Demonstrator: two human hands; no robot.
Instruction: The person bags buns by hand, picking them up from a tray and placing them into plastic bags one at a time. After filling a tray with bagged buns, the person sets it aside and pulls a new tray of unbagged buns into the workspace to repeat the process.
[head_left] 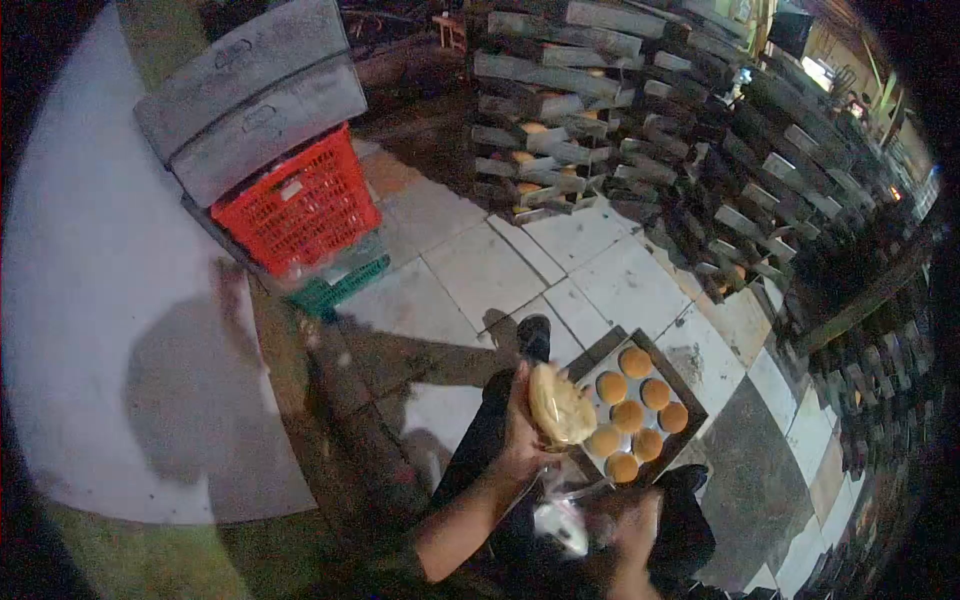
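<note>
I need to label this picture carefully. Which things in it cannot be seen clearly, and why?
- Head view: the right hand is blurred by motion; whether it grips the clear plastic is unclear.
- Head view: the bun in the left hand hides one corner of the tray.
- Head view: the stacked trays are too dark to tell their contents.
- Head view: the green crate is mostly covered by the red crate.

No readable text, labels, brands or numbers anywhere; embossed marks on grey crates [262, 95] too blurred to read.
</note>
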